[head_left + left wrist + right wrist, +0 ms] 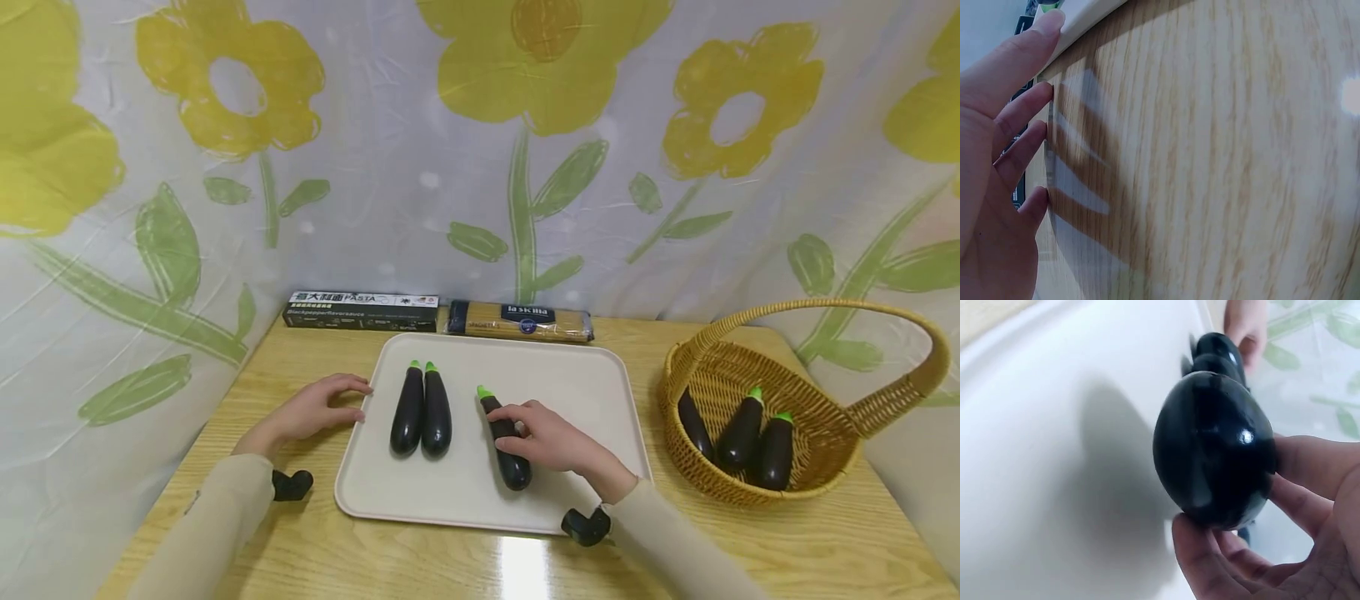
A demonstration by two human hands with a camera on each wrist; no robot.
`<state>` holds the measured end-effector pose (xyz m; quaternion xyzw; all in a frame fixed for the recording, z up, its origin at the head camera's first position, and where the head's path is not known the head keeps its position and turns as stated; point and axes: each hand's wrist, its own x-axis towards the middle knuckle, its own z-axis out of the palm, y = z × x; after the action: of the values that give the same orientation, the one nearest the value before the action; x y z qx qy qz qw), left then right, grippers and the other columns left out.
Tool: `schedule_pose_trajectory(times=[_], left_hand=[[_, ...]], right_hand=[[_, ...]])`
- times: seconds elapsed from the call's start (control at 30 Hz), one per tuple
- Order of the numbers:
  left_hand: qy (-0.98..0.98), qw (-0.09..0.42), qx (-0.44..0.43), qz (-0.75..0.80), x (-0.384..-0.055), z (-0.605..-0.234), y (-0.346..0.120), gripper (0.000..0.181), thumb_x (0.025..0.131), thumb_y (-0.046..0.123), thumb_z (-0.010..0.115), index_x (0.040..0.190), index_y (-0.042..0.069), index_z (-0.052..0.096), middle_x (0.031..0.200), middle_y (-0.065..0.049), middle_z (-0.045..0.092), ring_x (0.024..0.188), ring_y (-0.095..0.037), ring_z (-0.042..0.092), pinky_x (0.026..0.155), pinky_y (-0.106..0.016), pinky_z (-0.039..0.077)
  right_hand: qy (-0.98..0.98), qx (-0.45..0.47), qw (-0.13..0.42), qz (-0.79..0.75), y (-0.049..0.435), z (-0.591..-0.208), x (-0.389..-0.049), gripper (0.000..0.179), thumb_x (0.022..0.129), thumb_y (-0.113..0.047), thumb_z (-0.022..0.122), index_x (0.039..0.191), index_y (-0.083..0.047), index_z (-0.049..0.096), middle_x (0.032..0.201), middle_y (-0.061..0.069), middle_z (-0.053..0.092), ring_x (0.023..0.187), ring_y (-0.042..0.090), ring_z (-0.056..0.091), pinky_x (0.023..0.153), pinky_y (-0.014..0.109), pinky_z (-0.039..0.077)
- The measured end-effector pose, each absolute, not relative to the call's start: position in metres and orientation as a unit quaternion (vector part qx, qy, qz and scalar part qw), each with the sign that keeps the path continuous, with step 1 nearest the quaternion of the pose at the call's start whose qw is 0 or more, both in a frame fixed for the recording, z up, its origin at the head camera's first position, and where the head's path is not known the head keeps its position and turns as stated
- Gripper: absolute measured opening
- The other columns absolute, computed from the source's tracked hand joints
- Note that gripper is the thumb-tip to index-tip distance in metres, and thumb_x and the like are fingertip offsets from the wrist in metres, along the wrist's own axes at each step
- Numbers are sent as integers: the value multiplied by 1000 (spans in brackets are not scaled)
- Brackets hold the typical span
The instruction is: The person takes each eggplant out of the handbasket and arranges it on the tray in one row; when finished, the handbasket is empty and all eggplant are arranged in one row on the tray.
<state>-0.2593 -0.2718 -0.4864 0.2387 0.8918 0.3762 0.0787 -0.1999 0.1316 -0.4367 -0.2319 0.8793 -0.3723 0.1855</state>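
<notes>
The right hand [543, 437] has its grip clamped on a glossy black eggplant with a bright green stem [514, 475], near the middle of a white rectangular tray [577, 383] on the light wooden table [420, 558]. Two matching eggplants [437, 417] lie side by side to its left, while the left hand [318, 410], its grip apart and holding nothing, is at the tray's left edge. Right of the tray, a tan wicker basket with an arched handle [693, 475] holds three more eggplants [741, 435].

The eggplants [516, 473] are black with green tips [484, 392], the tray [577, 387] cream, the pale curtain [390, 208] yellow-flowered.
</notes>
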Motion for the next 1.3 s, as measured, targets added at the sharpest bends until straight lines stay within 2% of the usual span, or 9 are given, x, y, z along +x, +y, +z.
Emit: schedule_pose_trajectory(times=[0.23, 0.3, 0.5, 0.6, 0.8, 0.93, 1.3], left_hand=[[893, 77, 241, 372, -261, -488, -272, 40, 88, 24, 75, 122, 7, 65, 133, -19, 56, 129, -42, 45, 111, -58, 30], [893, 77, 241, 372, -261, -487, -272, 40, 88, 24, 75, 122, 7, 65, 133, -20, 56, 129, -42, 45, 111, -58, 30], [894, 76, 243, 368, -262, -487, -271, 40, 87, 24, 75, 122, 7, 65, 133, -19, 56, 129, -42, 45, 111, -58, 30], [894, 72, 247, 367, -263, -488, -271, 40, 87, 24, 75, 122, 7, 65, 133, -19, 56, 128, -41, 46, 110, -57, 31], [895, 68, 248, 366, -261, -488, -271, 39, 87, 22, 75, 122, 6, 66, 132, -19, 57, 128, -42, 46, 110, -58, 31], [895, 74, 242, 366, -259, -486, -272, 39, 88, 23, 75, 122, 7, 66, 133, -19, 56, 129, -42, 45, 110, -59, 31], [892, 82, 241, 373, -258, -482, -271, 38, 88, 23, 74, 122, 7, 66, 134, -20, 56, 129, -42, 45, 110, -59, 30]], right_hand=[[887, -229, 171, -362, 100, -442, -220, 39, 97, -26, 61, 134, -12, 59, 100, 12, 51, 89, 21, 44, 74, 35, 40], [890, -228, 169, -356, 94, -442, -226, 40, 98, -27, 60, 135, -12, 58, 105, 13, 52, 93, 23, 47, 76, 37, 42], [897, -238, 164, -335, 81, -448, -240, 42, 98, -27, 59, 137, -12, 56, 124, 18, 53, 118, 29, 49, 94, 43, 45], [898, -239, 158, -334, 77, -451, -243, 43, 98, -26, 59, 138, -12, 55, 125, 20, 53, 120, 31, 48, 97, 45, 44], [897, -229, 159, -343, 74, -452, -243, 46, 98, -26, 59, 141, -12, 53, 127, 22, 50, 117, 30, 49, 94, 43, 45], [894, -210, 173, -356, 77, -452, -239, 49, 97, -28, 60, 144, -16, 50, 128, 21, 48, 107, 25, 53, 88, 39, 47], [884, -213, 180, -375, 81, -451, -234, 52, 96, -27, 62, 144, -14, 49, 126, 19, 50, 97, 20, 56, 84, 37, 48]])
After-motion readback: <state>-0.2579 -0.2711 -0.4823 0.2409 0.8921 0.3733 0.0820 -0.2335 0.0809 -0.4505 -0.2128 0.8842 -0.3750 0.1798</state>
